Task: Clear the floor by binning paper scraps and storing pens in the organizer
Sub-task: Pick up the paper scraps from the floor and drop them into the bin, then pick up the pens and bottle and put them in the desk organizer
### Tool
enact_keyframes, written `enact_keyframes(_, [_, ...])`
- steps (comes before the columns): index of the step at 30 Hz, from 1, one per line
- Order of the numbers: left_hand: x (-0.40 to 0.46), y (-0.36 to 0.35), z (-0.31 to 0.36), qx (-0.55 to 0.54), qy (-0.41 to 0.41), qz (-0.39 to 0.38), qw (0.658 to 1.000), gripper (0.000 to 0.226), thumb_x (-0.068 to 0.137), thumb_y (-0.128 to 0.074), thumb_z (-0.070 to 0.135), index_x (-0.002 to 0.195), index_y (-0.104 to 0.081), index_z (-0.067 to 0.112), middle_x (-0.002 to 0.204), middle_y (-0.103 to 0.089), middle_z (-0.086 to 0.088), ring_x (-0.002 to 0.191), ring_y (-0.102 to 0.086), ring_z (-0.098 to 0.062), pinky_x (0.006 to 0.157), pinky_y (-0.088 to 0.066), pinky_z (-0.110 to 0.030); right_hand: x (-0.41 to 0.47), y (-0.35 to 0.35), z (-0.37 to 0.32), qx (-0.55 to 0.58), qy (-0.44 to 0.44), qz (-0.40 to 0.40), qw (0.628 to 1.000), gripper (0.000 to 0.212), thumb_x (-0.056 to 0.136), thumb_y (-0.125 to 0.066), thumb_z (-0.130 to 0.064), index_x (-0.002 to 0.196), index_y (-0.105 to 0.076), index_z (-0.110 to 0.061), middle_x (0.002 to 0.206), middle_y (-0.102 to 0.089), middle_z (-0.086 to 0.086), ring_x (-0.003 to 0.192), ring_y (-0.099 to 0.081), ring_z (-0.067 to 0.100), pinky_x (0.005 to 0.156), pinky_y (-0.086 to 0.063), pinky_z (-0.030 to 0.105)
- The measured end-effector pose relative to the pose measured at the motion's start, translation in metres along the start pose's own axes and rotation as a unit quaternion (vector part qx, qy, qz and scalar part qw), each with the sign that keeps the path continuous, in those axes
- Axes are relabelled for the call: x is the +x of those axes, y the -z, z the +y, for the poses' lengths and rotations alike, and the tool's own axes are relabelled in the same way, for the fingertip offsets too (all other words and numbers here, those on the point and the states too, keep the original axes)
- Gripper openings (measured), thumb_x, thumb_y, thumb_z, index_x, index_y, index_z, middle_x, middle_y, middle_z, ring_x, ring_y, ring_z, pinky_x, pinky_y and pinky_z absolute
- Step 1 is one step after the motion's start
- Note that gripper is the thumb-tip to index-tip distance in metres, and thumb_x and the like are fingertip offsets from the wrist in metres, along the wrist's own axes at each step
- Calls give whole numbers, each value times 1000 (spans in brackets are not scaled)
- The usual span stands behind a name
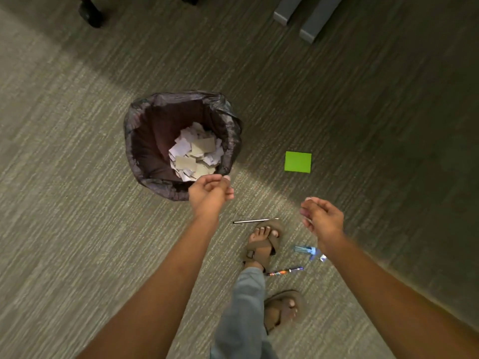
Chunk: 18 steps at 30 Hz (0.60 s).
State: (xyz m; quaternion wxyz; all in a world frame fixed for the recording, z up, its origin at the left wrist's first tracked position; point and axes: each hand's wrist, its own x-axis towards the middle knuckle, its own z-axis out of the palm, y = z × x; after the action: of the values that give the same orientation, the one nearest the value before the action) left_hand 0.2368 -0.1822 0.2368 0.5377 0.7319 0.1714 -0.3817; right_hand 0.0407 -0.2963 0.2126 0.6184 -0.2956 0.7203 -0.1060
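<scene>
Hovering by the bin [181, 143], both hands' fingers [223, 186] loosely curled, empty; no legible writing.

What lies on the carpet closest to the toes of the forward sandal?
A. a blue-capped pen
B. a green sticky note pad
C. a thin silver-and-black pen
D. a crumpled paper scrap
C: the thin silver-and-black pen lies just ahead of the forward sandal, while the green pad lies farther off, right of the bin.

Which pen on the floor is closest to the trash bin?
The thin silver-and-black pen, lying just past the front sandal's toes. The colorful pen and the clear blue one lie farther from the bin.
</scene>
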Motion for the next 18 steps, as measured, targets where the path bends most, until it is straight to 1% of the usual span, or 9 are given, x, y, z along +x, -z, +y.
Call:
enact_keyframes(3, [-20,-25,-28,76,-21,-49,996,12,87,-65,1,91,-54,2,68,-61,-14,41,-58,-8,45,-52,-21,-9,38,16,41,-6,18,999,11,90,-63,-7,93,-60,-17,78,-65,0,65,-62,9,49,-43,19])
enact_keyframes(5, [-36,-41,-50,119,-26,-81,989,13,87,-64,0,86,-53,6,67,-59,-14,37,-55,-6,43,-50,-22,-17,66,27,79,-7,32,996,11,90,-64,-7,96,-61,-15,78,-66,0,63,-63,7,48,-44,18])
enact_keyframes(7, [-53,-52,-69,161,-28,-109,981,13,87,-63,-2,85,-52,5,67,-58,-15,36,-55,-5,41,-50,-22,-27,95,36,113,-6,43,993,12,88,-64,-7,96,-61,-15,79,-66,1,66,-63,8,51,-46,19])
enact_keyframes(9, [-71,-59,-82,199,-34,-128,971,14,87,-64,-2,84,-52,6,68,-59,-15,39,-56,-7,41,-50,-22,-40,123,43,137,-6,59,989,11,89,-63,-5,92,-60,-16,80,-65,3,68,-62,10,52,-45,21])
enact_keyframes(11, [-92,-61,-91,231,-37,-146,961,12,86,-64,-2,85,-53,5,69,-59,-14,41,-57,-9,39,-50,-21,-57,149,51,159,-12,80,984,15,90,-61,-5,86,-59,-19,80,-65,3,69,-61,10,54,-45,21])
enact_keyframes(13, [-111,-58,-100,262,-27,-166,950,14,87,-63,-3,82,-53,5,68,-59,-13,40,-57,-10,36,-48,-22,-74,172,64,179,-22,102,978,17,91,-61,-5,83,-59,-20,78,-66,1,69,-62,10,57,-45,21])
enact_keyframes(15, [-123,-50,-107,303,-17,-181,936,18,87,-63,-2,78,-52,9,67,-59,-12,45,-56,-15,40,-47,-25,-89,190,77,200,-32,121,972,16,91,-61,-4,85,-59,-19,79,-66,2,70,-63,10,58,-46,22])
enact_keyframes(16, [-125,-46,-110,324,-18,-186,928,18,88,-62,-2,78,-52,9,67,-59,-11,45,-56,-15,42,-47,-24,-94,195,85,207,-39,129,969,16,91,-61,-4,85,-59,-19,79,-65,3,70,-62,11,58,-46,22])
enact_keyframes(18, [-120,-36,-117,370,-30,-193,908,16,88,-61,-2,79,-52,9,66,-56,-10,40,-55,-9,39,-46,-20,-100,199,103,219,-52,150,963,15,91,-61,-4,86,-59,-17,80,-64,4,70,-61,11,59,-45,23])
